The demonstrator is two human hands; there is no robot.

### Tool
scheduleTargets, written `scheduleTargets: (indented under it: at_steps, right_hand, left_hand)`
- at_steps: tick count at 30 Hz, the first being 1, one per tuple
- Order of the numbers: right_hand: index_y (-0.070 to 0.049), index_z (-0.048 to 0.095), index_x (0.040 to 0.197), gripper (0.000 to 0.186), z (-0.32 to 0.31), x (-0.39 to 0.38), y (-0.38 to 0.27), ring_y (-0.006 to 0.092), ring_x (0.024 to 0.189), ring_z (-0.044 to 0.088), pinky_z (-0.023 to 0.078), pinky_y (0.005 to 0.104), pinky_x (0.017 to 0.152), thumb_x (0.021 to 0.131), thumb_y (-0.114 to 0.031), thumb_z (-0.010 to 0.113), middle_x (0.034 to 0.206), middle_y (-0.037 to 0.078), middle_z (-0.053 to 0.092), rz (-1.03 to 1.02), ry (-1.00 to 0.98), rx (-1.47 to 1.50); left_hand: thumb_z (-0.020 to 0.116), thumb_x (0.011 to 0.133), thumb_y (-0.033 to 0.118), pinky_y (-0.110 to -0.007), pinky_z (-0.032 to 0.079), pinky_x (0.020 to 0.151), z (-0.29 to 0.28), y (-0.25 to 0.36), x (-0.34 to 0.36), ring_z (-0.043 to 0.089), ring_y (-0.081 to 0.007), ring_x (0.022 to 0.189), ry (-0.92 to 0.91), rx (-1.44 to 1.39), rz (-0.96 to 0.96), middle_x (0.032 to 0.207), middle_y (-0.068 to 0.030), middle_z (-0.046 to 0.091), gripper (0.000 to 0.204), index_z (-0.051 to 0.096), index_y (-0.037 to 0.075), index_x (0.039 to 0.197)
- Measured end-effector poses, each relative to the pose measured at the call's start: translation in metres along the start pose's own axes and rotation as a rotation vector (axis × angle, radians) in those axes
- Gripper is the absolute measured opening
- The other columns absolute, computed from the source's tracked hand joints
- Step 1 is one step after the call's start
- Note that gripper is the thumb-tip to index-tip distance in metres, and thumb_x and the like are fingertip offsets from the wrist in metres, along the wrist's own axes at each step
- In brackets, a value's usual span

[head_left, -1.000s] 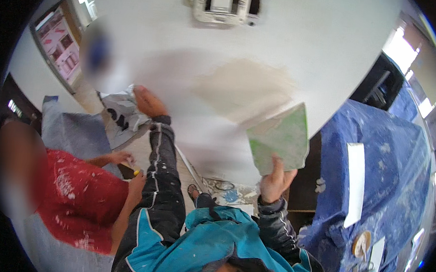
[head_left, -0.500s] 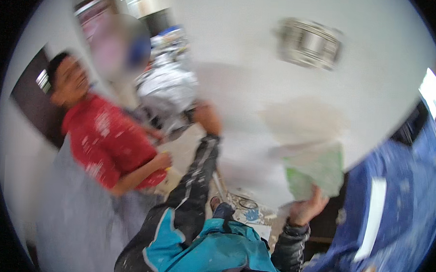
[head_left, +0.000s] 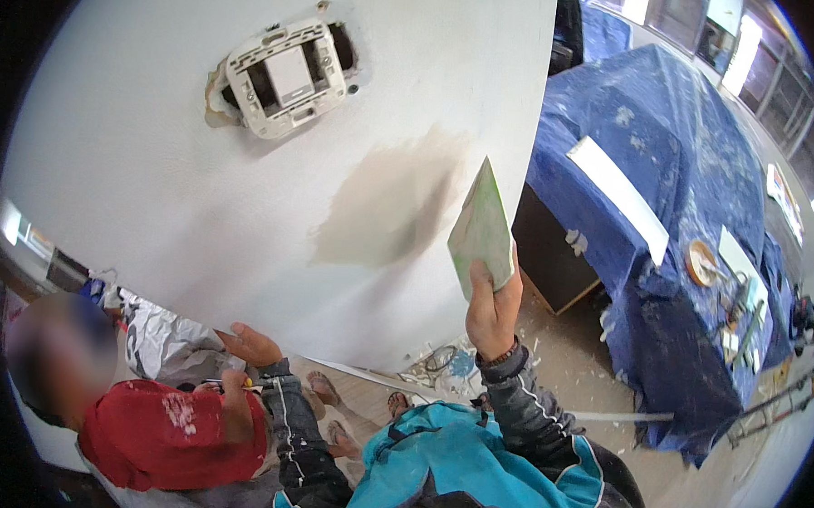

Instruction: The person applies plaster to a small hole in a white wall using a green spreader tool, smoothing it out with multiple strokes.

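Observation:
My right hand [head_left: 493, 314] grips a folded, pale green sheet of sandpaper [head_left: 482, 230], thumb on its face and its pointed end up. The sheet is beside the right edge of a white wall [head_left: 156, 179]. A beige patch [head_left: 386, 203] marks the wall just left of it. My left hand [head_left: 250, 345] is at the wall's lower left edge, fingers stretched out and holding nothing; whether it touches the wall I cannot tell. Above the patch, a white switch frame [head_left: 292, 76] sits over a rough cutout.
A person in a red shirt [head_left: 172, 434] stands close at my left. To the right, blue sheeting [head_left: 649, 110] covers furniture and bears a white strip [head_left: 618, 200], a round tub [head_left: 700, 264] and tools. Debris lies on the floor [head_left: 566, 352].
My view has swung right, so the covered furniture shows more fully and the person sits lower left. The sandpaper, still in my right hand, now appears more edge-on near the wall's right edge.

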State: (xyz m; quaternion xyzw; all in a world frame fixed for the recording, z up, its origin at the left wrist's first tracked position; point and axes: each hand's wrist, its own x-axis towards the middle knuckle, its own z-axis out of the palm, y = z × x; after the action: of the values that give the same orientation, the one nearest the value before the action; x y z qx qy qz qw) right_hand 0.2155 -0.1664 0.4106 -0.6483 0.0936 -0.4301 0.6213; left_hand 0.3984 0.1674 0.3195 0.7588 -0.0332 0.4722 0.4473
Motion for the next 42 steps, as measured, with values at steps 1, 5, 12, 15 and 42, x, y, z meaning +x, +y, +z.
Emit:
scheduleTargets:
  at_steps: [1, 5, 12, 15, 42]
  right_hand:
    - [0.008, 0.039, 0.146, 0.05, 0.007, 0.0, 0.005, 0.0322, 0.13, 0.052, 0.038, 0.0381, 0.11, 0.097, 0.0, 0.045, 0.141, 0.025, 0.052, -0.04, 0.017, -0.1]
    - [0.007, 0.035, 0.149, 0.052, 0.055, -0.004, -0.003, 0.0392, 0.14, 0.044, 0.033, 0.0419, 0.115, 0.097, 0.003, 0.042, 0.149, 0.03, 0.043, -0.074, 0.07, -0.224]
    - [0.009, 0.034, 0.148, 0.066, 0.119, 0.004, 0.015, 0.046, 0.139, 0.042, 0.033, 0.0458, 0.116, 0.083, 0.013, 0.048, 0.149, 0.033, 0.041, -0.343, 0.256, -0.524]
    - [0.009, 0.03, 0.151, 0.079, 0.149, 0.004, 0.028, 0.048, 0.143, 0.034, 0.029, 0.0484, 0.119, 0.074, 0.016, 0.048, 0.153, 0.033, 0.035, -0.325, 0.328, -0.535]
    - [-0.038, 0.039, 0.15, 0.062, -0.045, 0.083, -0.035, 0.0221, 0.148, 0.033, 0.018, 0.0561, 0.124, 0.09, -0.039, 0.056, 0.16, 0.008, 0.035, -1.106, -0.849, -1.435]
  left_hand:
    - [0.041, 0.105, 0.047, -0.047, 0.041, 0.106, 0.003, -0.007, -0.004, 0.052, -0.0423, 0.127, 0.014, -0.01, -0.02, 0.14, -0.0364, 0.047, 0.074, 0.037, -0.016, 0.143]
    - [0.042, 0.104, 0.046, -0.046, 0.037, 0.111, -0.007, -0.104, -0.014, 0.043, -0.0389, 0.136, -0.059, -0.18, -0.049, 0.151, -0.0307, 0.036, 0.076, 0.028, -0.013, 0.149]
    - [0.046, 0.102, 0.043, -0.047, 0.035, 0.113, 0.004, -0.054, -0.013, 0.04, -0.0367, 0.138, -0.163, -0.491, -0.285, 0.156, -0.0288, 0.028, 0.078, 0.018, -0.008, 0.154]
    - [0.046, 0.105, 0.044, -0.044, 0.044, 0.104, 0.005, -0.051, -0.018, 0.051, -0.0349, 0.125, -0.078, -0.519, -0.272, 0.142, -0.0303, 0.046, 0.07, 0.035, -0.011, 0.147]
    - [0.043, 0.103, 0.053, -0.047, 0.039, 0.108, 0.005, -0.043, -0.003, 0.049, -0.0382, 0.127, -0.09, -0.308, -0.131, 0.147, -0.0298, 0.04, 0.078, 0.035, -0.01, 0.147]
